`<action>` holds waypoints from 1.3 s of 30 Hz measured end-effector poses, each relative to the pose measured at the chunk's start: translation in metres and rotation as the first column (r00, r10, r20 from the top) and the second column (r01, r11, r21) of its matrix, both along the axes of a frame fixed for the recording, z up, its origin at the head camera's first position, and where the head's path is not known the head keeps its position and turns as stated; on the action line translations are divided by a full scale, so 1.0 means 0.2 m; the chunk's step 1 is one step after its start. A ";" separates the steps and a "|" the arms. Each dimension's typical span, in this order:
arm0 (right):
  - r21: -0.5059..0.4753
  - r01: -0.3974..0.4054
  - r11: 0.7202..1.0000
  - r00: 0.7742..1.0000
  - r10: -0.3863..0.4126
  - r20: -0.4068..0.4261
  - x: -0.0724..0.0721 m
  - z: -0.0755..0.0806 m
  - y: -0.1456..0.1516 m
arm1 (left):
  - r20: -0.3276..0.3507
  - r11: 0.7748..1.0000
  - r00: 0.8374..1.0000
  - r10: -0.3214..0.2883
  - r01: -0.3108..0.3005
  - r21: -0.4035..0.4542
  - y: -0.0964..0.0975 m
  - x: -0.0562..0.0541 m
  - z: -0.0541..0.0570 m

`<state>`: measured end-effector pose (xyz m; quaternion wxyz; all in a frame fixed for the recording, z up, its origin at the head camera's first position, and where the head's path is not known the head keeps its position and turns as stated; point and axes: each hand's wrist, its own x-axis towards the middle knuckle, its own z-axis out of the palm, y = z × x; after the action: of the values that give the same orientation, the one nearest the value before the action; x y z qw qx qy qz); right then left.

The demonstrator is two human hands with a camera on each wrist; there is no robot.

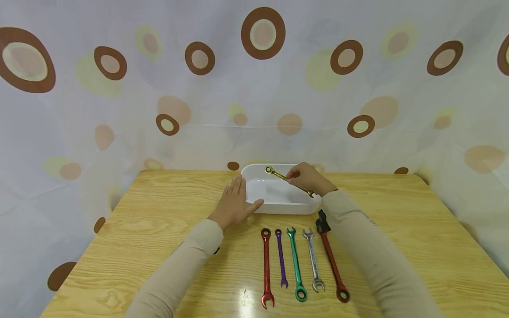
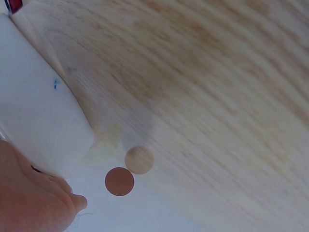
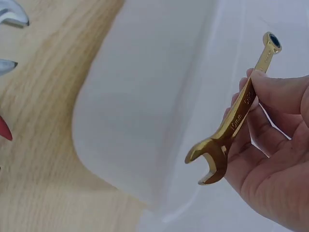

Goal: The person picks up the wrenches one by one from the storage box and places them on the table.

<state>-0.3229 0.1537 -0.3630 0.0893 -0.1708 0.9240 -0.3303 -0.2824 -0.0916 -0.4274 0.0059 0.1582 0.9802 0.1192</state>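
Note:
My right hand [image 1: 308,177] pinches a gold combination wrench [image 3: 236,113] between thumb and fingers. Over the white plastic tub [image 1: 278,209], the wrench slants with its ring end up and to the left in the head view. Its open-ended jaw points toward the tub's right end. At the tub's left end, my left hand [image 1: 234,205] rests against the wall with fingers straight and thumb spread along the front. The left wrist view shows part of that hand [image 2: 34,198] beside the tub's white outer side [image 2: 43,106].
On the wooden table [image 1: 171,194], several wrenches lie in a row before the tub: red [image 1: 267,265], purple [image 1: 281,260], green [image 1: 295,260], silver [image 1: 313,256], then another red one [image 1: 332,260] near a black piece [image 1: 323,222]. A patterned cloth [image 1: 254,88] hangs behind.

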 end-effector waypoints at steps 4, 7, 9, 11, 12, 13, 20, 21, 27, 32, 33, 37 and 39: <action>-0.076 0.027 0.997 0.998 -0.022 0.061 0.02 0.06 0.04 | -0.001 1.000 1.000 -0.009 0.009 0.008 0.00 0.00 0.00; -0.126 0.063 0.990 0.992 -0.048 0.115 0.06 0.10 0.07 | 0.004 1.000 1.000 -0.013 0.013 0.006 0.00 0.01 0.01; -0.164 0.091 0.982 0.986 -0.065 0.155 0.08 0.13 0.10 | 0.003 1.000 1.000 -0.013 0.013 -0.001 -0.01 0.01 0.02; -0.190 0.113 0.975 0.980 -0.078 0.183 0.11 0.14 0.13 | -0.001 1.000 1.000 -0.014 0.014 -0.011 -0.01 0.01 0.02; -0.204 0.118 0.972 0.978 -0.078 0.195 0.13 0.14 0.15 | -0.001 1.000 1.000 -0.014 0.014 -0.011 -0.01 0.01 0.02; -0.217 0.121 0.969 0.976 -0.075 0.206 0.15 0.14 0.17 | -0.003 1.000 1.000 -0.015 0.015 -0.009 -0.01 0.02 0.02; -0.291 0.133 0.947 0.959 -0.048 0.281 0.28 0.08 0.35 | 0.002 1.000 1.000 -0.020 0.020 -0.013 -0.01 0.03 0.03; -0.296 0.132 0.946 0.957 -0.044 0.287 0.30 0.07 0.37 | 0.000 1.000 1.000 -0.021 0.021 -0.016 -0.01 0.03 0.03; -0.311 0.129 0.942 0.942 -0.018 0.334 0.45 -0.02 0.50 | -0.001 1.000 1.000 -0.022 0.022 -0.022 -0.01 0.02 0.04; -0.308 0.112 0.945 0.927 0.012 0.374 0.58 -0.12 0.61 | 0.005 1.000 1.000 -0.018 0.018 -0.025 -0.01 0.03 0.02; -0.305 0.113 0.946 0.923 0.014 0.385 0.60 -0.14 0.62 | 0.006 1.000 1.000 -0.017 0.017 -0.025 -0.01 0.03 0.02; -0.310 0.111 0.944 0.906 0.032 0.421 0.66 -0.22 0.67 | 0.002 1.000 1.000 -0.017 0.017 -0.019 -0.01 0.03 0.02; -0.319 0.114 0.941 0.897 0.040 0.440 0.69 -0.25 0.68 | 0.002 1.000 1.000 -0.016 0.016 -0.021 -0.01 0.02 0.01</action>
<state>-0.1858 0.2894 -0.4126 0.2591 -0.0865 0.8125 -0.5150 -0.2775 -0.0945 -0.4246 0.0094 0.1660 0.9801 0.1088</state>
